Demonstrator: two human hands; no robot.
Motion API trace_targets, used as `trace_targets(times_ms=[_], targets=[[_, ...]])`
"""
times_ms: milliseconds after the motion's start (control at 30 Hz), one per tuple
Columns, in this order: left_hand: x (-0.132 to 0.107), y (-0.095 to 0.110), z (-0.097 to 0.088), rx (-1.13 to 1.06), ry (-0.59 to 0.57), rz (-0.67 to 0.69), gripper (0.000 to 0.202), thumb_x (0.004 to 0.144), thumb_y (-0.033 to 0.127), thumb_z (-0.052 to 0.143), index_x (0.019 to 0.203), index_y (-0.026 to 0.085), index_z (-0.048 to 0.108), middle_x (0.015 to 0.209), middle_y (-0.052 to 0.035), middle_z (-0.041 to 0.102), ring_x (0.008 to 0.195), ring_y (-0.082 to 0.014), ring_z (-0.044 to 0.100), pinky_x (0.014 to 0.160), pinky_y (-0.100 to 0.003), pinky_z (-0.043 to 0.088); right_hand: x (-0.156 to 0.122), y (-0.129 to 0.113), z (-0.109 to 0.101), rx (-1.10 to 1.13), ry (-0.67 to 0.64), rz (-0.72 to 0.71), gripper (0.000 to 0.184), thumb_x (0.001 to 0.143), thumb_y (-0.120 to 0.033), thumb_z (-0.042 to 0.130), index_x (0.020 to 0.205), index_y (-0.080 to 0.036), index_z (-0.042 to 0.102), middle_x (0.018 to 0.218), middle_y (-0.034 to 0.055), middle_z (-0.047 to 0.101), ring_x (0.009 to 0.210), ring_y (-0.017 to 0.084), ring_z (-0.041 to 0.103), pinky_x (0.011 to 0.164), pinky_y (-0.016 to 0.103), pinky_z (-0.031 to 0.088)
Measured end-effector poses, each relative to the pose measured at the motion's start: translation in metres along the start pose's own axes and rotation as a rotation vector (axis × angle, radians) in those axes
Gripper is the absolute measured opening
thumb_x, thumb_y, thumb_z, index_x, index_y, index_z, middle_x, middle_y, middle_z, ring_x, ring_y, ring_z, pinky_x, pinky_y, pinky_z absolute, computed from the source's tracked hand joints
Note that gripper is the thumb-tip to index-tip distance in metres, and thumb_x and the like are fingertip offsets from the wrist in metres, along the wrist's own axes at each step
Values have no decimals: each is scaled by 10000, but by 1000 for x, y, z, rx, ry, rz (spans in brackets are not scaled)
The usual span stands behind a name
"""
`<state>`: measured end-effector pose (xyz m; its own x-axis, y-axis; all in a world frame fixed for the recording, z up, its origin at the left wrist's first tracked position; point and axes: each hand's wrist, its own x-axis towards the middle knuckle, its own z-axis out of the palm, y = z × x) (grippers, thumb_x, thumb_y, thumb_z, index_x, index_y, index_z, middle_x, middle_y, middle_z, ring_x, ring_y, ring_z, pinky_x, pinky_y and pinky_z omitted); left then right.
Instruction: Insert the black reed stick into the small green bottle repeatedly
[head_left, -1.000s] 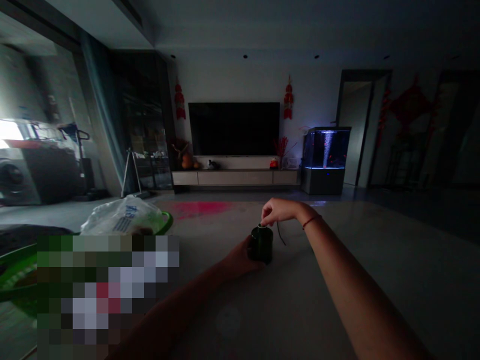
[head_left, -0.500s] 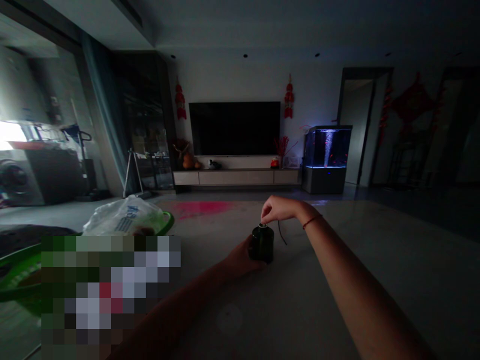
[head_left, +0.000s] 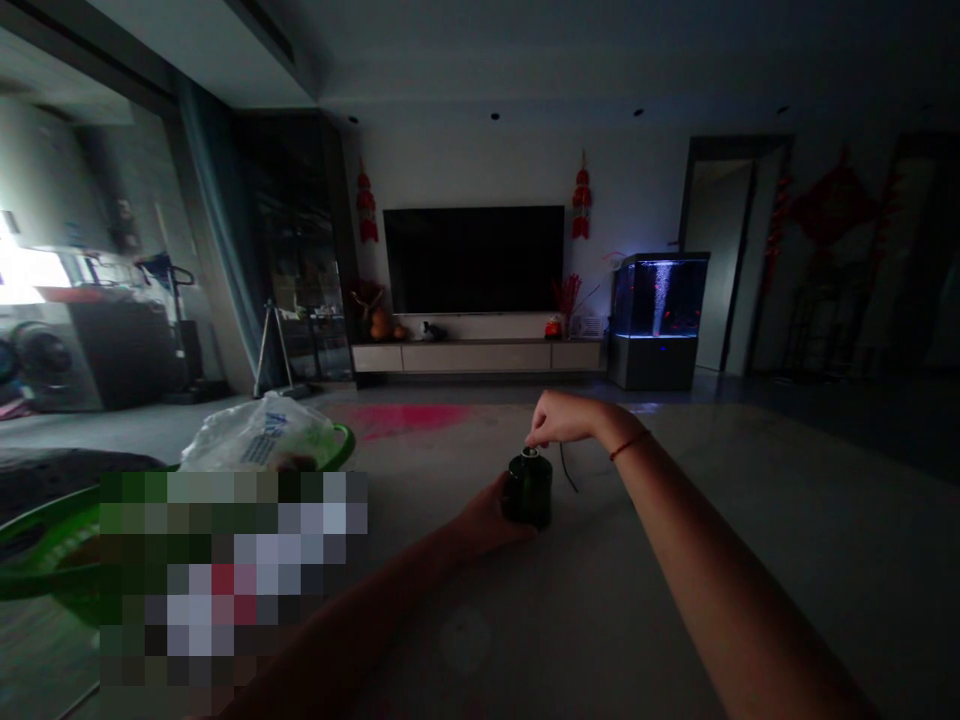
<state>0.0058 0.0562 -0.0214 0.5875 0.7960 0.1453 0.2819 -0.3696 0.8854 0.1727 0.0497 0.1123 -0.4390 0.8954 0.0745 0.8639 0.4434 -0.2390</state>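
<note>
A squat dark green bottle [head_left: 531, 492] with a narrow neck and a pale rim stands upright on the light surface. My left hand [head_left: 491, 515] is wrapped round its left side. Over the bottle's mouth my right hand [head_left: 561, 416] is closed in a pinch, fingertips pointing down at the rim. From under that hand a thin dark stem [head_left: 568, 468] curves down to the right. Its other end is hidden by my fingers, and I cannot tell whether it reaches into the neck.
To the left is a green plastic basket [head_left: 346, 440] with a white plastic bag [head_left: 251, 430] in it; a blurred-out patch covers part of it. Beyond the surface are a low TV cabinet [head_left: 476, 357] and a lit fish tank [head_left: 660, 298]. The room is dim.
The view has shifted slightly, so everything appears a little further right. Both hands keep their places at the bottle, with the right fingertips still at its mouth.
</note>
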Motion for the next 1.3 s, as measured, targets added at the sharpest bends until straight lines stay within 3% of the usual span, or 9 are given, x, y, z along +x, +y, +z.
trace_targets(times_ms=[367,600,767,967,1300], targets=[[2,-4,-1,35,-7,13,758,522,194,718,1176,253,339,1098,-34,547,1027,-202,501,871,-323,398,-12,-28,-6,-136,-44,83,205,674,-183,513,674,-80,691,669,93,658,549,125,532,455,214,317],[2,-8,-1,37,-3,49,811,549,192,707,1240,221,283,1115,-81,531,1035,-223,492,878,-376,383,-4,-13,-1,18,-41,-35,236,606,-170,586,806,-111,697,763,60,678,660,128,580,532,177,386],[1,-5,1,20,6,46,750,539,180,706,1191,249,341,1082,-41,546,1011,-208,510,844,-343,411,1,-7,2,57,-36,-57,238,582,-155,597,792,-117,700,761,65,684,675,142,596,553,183,409],[0,-1,1,25,6,31,802,528,201,703,1227,179,312,1083,-71,548,1015,-215,501,845,-316,402,1,-8,4,70,-12,-39,234,567,-141,587,769,-114,701,732,58,682,658,138,595,538,172,403],[2,-3,0,60,19,18,814,508,234,700,1233,243,329,1097,-25,556,1018,-207,509,842,-294,405,4,-7,13,130,39,-76,201,544,-141,572,726,-111,653,690,48,655,604,119,562,487,165,387]])
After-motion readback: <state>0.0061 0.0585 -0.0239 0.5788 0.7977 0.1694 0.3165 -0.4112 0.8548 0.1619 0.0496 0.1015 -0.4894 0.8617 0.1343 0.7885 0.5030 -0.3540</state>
